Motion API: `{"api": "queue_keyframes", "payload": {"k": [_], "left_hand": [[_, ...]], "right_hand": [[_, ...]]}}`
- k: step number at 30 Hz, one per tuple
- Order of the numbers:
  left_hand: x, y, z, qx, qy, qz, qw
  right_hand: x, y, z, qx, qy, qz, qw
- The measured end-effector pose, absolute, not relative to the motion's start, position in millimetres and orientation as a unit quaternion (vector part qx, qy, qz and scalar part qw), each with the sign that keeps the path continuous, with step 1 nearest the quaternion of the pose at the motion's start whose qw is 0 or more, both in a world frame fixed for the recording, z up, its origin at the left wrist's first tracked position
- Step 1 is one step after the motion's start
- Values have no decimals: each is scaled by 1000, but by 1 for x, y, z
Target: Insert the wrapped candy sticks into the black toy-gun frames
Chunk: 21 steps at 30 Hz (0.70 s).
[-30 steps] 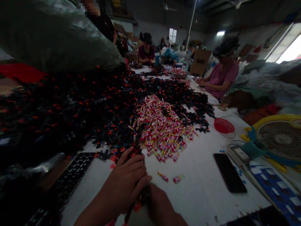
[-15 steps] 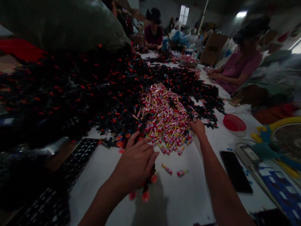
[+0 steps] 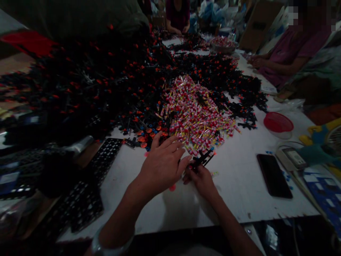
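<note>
1. Head view, hands: the left hand [image 3: 163,165] lies palm down on the white tabletop [image 3: 239,192], fingers spread and loosely extended. A small red disc [image 3: 172,187] shows at its lower edge; whether the hand grips anything underneath cannot be told.
2. Head view, right hand [image 3: 201,179]: it sits just right of the left hand, touching it at the fingertips. Its fingers are curled and pinched on a black plastic part [image 3: 203,159], which sticks up and away from the hand and carries a small red tip at its far end.
3. Directly beyond both hands: a heap of small pink, red and yellow wrapped pieces [image 3: 198,115]. Its near edge lies just past the left fingertips.
4. Beyond and left of the left hand: a large mound of black parts with orange-red caps [image 3: 106,81] covers most of the tabletop. Loose orange caps [image 3: 145,137] lie at its near edge, close to the left fingertips.
5. Left of the left forearm: a black perforated tray [image 3: 105,160] lies flat.
6. Right of the right hand, well apart: a dark phone [image 3: 274,176] lies face up. Farther off stands a red mesh basket [image 3: 278,123].
7. Far right, across the tabletop: another person's hands [image 3: 257,62] rest on the surface.
</note>
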State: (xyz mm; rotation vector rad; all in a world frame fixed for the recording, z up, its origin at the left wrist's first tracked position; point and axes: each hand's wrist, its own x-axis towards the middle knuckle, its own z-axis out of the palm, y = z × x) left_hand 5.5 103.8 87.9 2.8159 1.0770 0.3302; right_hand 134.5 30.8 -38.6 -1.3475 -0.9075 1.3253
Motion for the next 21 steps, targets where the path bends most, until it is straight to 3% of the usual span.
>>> {"api": "queue_keyframes", "payload": {"k": [7,12,17,21], "left_hand": [[3,104,85,928,351,111,53],[-2,103,81,925,351,143,38],[-7,105,75,916,345,198,43],[-6,106,81,917,340,194,77]], "right_hand": [[107,26,-61,-620,-404,478,473],[94,24,-70,-662,-532,302,432],[84,30,-80,-683,-592,231,360],[96,45,-70,-644,-657,166,355]]}}
